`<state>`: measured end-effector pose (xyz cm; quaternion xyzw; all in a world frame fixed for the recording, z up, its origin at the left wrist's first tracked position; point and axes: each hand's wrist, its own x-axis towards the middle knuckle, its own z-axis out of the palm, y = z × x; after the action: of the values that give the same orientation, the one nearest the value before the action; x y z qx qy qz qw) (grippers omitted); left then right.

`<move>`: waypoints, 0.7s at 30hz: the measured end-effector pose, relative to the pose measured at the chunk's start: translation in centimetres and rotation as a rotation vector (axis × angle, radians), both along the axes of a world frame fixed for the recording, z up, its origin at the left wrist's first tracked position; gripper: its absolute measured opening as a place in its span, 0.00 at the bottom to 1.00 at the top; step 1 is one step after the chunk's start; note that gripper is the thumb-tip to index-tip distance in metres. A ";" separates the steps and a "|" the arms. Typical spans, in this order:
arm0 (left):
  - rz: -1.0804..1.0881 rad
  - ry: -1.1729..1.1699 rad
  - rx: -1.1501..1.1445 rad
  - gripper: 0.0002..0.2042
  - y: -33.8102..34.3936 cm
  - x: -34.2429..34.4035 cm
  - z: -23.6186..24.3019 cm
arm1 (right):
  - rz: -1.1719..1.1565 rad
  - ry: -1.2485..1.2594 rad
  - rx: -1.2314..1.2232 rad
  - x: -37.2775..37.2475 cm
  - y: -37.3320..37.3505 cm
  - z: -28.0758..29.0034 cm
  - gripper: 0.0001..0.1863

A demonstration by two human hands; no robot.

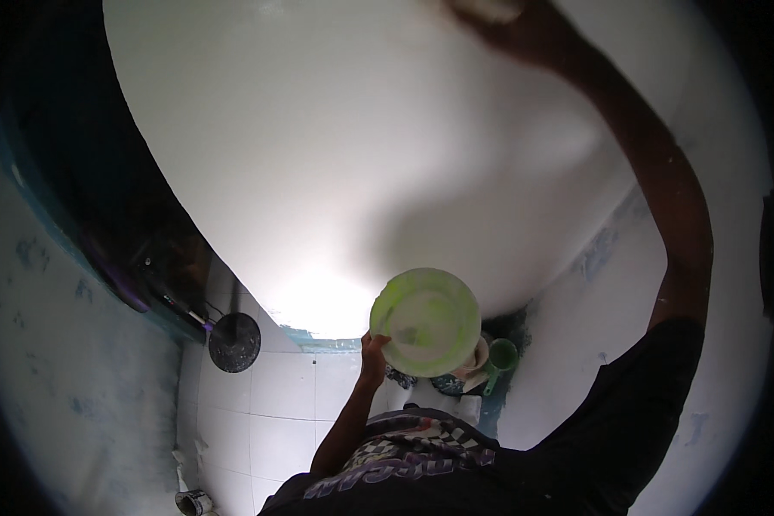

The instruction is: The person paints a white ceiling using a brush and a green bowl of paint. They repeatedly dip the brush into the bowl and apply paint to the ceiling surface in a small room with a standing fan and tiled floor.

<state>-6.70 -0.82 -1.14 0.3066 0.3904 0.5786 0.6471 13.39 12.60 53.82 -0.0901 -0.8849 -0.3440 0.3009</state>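
The left hand point(372, 351) is closed on the rim of a round, light green plastic bowl point(426, 321), gripping its lower left edge and holding it up in front of the chest, so that its pale, smeared inside faces the camera. The right hand point(500, 19) is raised high on an outstretched arm to the white wall surface point(335, 155) at the top of the view; it seems to press something pale and flat against that surface (too blurred to tell what), and I cannot tell whether its fingers are open or closed. Below the bowl, on the white tiled floor point(275, 404), a small green plastic scoop with a handle point(500, 358) lies just beside a pale round container point(476, 357), next to the foot of the wall. Further left on the floor, near the corner, stands a dark round pan-like disc point(234, 341). By the floor's lower left edge sits 1 small tin point(194, 501), well apart from the rest.
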 end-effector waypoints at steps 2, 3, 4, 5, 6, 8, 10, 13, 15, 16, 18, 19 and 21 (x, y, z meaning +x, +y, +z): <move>-0.021 0.004 0.024 0.18 0.0 -0.2 -0.3 | 0.062 0.057 0.301 -0.4 -1.9 3.6 0.04; 0.002 -0.001 0.003 0.18 0.0 0.0 -0.2 | -0.039 0.143 0.496 -0.5 -2.6 3.8 0.06; 0.024 -0.006 -0.017 0.18 0.1 0.4 -0.1 | -0.045 0.172 0.281 0.5 -1.4 3.7 0.07; 0.046 -0.010 -0.037 0.18 0.0 0.7 0.0 | -0.172 0.121 0.167 1.3 -0.5 2.1 0.08; 0.013 -0.001 -0.018 0.18 0.3 1.2 0.0 | -0.511 -0.070 0.372 6.3 4.4 -1.4 0.11; 0.041 -0.007 0.006 0.17 0.6 1.5 -0.5 | -0.169 -0.142 -0.422 4.1 2.8 -7.9 0.12; 0.009 -0.019 0.002 0.18 0.3 1.6 0.9 | -0.173 -0.398 -0.243 1.9 0.0 -14.6 0.11; -0.008 -0.032 -0.004 0.18 -0.1 2.2 1.5 | -0.296 -0.501 -0.825 1.3 -3.1 -17.1 0.05; 0.027 -0.022 0.001 0.18 0.4 3.0 1.0 | -0.224 -0.471 -0.608 2.9 -1.3 -16.0 0.01; 0.059 -0.014 0.000 0.18 0.6 3.3 0.4 | -0.288 -0.339 -0.524 3.7 -0.1 -13.9 0.03; 0.084 -0.021 -0.003 0.18 0.5 3.8 -0.2 | -0.303 -0.192 -0.243 4.9 -0.6 -5.7 0.13; 0.075 -0.019 -0.003 0.17 0.2 4.1 0.6 | -0.134 -0.017 0.047 6.6 0.8 -3.3 0.14; 0.071 -0.031 -0.009 0.17 -0.7 5.0 3.2 | 0.248 -0.051 0.289 6.0 -0.2 2.9 0.07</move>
<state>-1.69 -1.51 2.03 0.2805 0.3938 0.6042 0.6334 19.44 12.45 56.70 0.0726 -0.8379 -0.4299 0.3283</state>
